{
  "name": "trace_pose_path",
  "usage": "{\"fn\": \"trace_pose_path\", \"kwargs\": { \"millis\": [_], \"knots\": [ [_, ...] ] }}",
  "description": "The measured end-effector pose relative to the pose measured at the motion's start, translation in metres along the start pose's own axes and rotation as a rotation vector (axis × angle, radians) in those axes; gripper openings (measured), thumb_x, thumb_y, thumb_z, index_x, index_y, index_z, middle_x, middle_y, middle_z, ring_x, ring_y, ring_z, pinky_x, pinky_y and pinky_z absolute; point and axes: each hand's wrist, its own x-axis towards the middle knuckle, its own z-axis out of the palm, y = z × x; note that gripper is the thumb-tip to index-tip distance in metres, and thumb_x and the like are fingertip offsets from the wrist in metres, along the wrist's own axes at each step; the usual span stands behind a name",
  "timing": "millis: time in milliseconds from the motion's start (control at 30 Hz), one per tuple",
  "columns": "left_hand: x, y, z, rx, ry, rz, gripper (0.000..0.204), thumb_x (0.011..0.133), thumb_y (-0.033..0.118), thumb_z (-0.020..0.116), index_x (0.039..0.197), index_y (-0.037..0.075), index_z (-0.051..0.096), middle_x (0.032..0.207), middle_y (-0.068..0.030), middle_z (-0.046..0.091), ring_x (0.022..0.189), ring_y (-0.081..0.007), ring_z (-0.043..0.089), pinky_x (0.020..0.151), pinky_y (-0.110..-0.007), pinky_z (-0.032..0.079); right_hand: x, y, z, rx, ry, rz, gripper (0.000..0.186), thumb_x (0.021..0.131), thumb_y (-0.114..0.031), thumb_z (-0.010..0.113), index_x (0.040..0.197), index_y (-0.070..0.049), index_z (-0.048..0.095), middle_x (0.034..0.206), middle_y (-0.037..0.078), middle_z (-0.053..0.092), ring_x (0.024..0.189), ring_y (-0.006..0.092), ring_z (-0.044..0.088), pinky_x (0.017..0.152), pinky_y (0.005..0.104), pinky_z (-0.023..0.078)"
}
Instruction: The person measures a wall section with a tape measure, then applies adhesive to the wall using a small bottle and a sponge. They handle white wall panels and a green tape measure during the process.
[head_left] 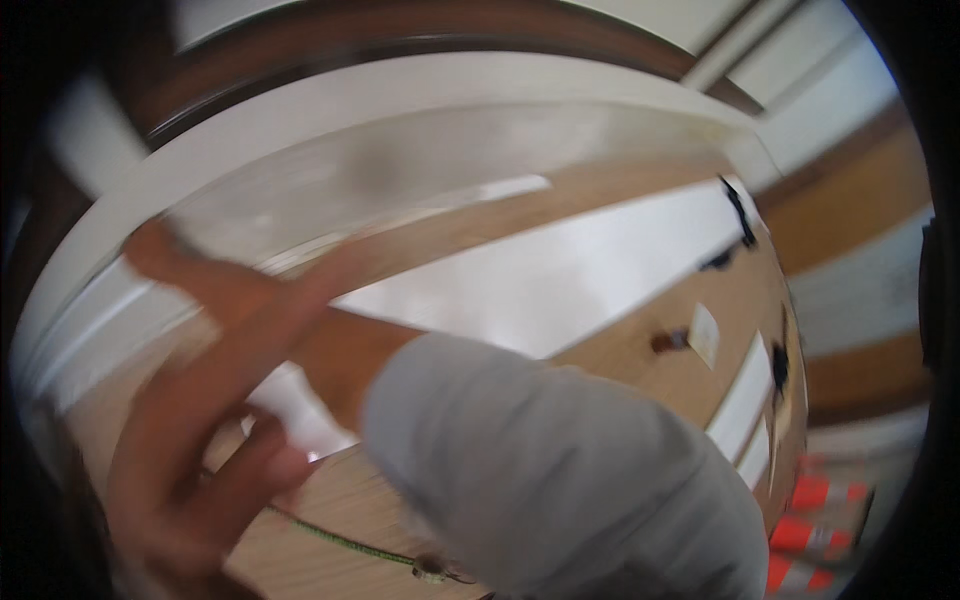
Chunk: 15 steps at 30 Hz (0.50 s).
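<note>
The left hand (175,460) is hanging half-curled at near left, the right hand (222,288) is hovering beyond it, grips too blurred to tell, so the grey sleeve (570,470) should be staying clear of the white panel (560,270) lying mid-right on the counter (300,555).

A wood-toned surface (630,352) bears a long white piece (560,270), perhaps a sheet, and a green cord (345,541).

Just right of the left hand's fingers (240,475), a green cord (345,543) flecked dark crosses the tan, finely grained bench (325,578); farther right come a plain grey sleeve (560,480), a bright white sheet (540,275) and orange-red packs (822,536) patched with white.
</note>
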Motion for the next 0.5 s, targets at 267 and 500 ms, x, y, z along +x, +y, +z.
{"fn": "trace_pose_path", "kwargs": {
  "millis": [267, 500],
  "knots": [
    [-0.144, -0.07, -0.214, 0.224, 1.156, -0.983, 0.037, 0.094, 0.022, 0.057, 0.116, -0.007, 0.053, 0.083, -0.012, 0.075, 0.05, -0.0188, 0.049, 0.043, -0.04, 0.038, -0.039, 0.045, -0.077, -0.103, 0.035, -0.323, 0.03, 0.097, -0.023, 0.061, 0.125, -0.011, 0.062, 0.109, 0.019, 0.071, 0.101, 0.0379, 0.068, 0.084, 0.051, 0.054],
    [-0.308, -0.064, -0.324, 0.109, 1.672, -1.22, 0.023, 0.096, 0.02, 0.053, 0.101, 0.0, 0.063, 0.08, -0.0118, 0.071, 0.049, -0.0161, 0.047, 0.044, -0.036, 0.037, -0.062, 0.014, -0.118, -0.196, -0.03, -0.271, 0.021, 0.099, -0.021, 0.056, 0.117, -0.009, 0.058, 0.097, 0.014, 0.073, 0.086, 0.0345, 0.072, 0.071, 0.049, 0.056]
  ]
}}
